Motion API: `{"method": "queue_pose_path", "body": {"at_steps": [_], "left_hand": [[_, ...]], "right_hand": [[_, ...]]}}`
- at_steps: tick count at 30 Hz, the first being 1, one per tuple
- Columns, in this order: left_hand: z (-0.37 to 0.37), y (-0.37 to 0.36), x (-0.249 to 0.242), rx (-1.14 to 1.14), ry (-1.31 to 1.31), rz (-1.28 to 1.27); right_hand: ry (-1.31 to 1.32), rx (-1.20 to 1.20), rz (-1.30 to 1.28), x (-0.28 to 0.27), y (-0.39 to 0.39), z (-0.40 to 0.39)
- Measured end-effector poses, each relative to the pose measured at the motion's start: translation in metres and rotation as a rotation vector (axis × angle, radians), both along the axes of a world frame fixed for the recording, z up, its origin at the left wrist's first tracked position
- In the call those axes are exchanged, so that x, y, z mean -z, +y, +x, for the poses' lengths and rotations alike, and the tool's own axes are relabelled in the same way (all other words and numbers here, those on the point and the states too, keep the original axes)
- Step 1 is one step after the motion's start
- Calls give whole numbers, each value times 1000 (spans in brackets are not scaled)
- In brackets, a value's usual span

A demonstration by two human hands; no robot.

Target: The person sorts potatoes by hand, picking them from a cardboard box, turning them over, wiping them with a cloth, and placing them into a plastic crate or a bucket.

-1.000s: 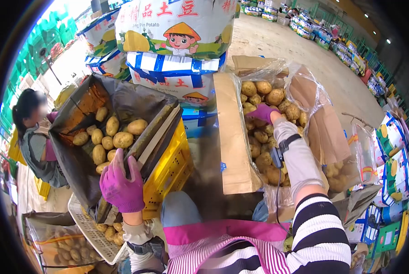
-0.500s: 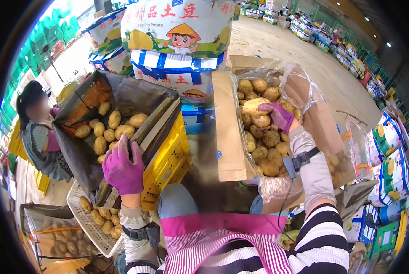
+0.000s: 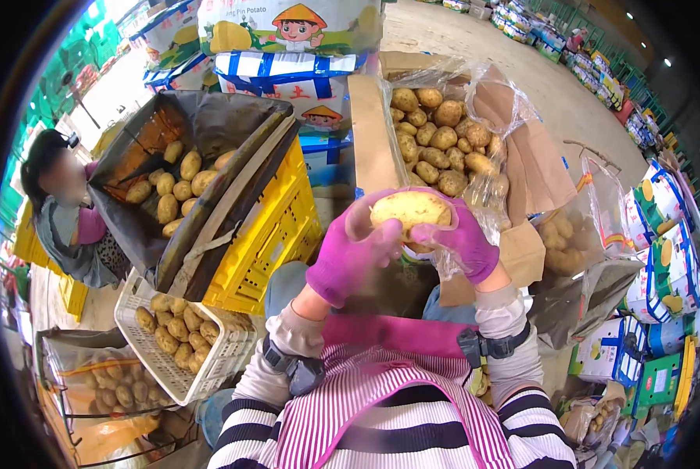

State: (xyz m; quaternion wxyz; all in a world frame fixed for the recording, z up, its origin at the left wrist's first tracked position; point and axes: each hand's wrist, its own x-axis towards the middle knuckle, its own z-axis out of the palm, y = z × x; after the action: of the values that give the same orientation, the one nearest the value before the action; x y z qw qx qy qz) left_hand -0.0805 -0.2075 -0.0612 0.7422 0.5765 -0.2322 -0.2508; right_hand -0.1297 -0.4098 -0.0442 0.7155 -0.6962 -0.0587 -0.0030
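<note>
Both my hands wear purple gloves and meet in front of my chest around one large pale potato. My right hand grips it from the right and below. My left hand cups its left side. Behind them stands a cardboard box lined with clear plastic and filled with several potatoes. To the left, a tilted dark-lined box holding several potatoes rests on a yellow crate.
A white plastic basket of potatoes sits at lower left. Printed potato sacks are stacked behind. Another person sits at the far left. A bag of potatoes and small printed boxes crowd the right.
My right hand lifted a potato out of the plastic-lined box and brought it toward my chest. My left hand let go of the dark-lined box's edge and joined it on the potato.
</note>
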Motion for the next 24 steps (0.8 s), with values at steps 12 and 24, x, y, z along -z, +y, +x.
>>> {"method": "queue_pose_path", "body": {"at_steps": [12,24], "left_hand": [[12,17,34,-256,-772,24],[-9,3,23,-143,-309,-150]], "right_hand": [[122,82,330,10,19,-30],[160,70,409,18,17,-43]]}}
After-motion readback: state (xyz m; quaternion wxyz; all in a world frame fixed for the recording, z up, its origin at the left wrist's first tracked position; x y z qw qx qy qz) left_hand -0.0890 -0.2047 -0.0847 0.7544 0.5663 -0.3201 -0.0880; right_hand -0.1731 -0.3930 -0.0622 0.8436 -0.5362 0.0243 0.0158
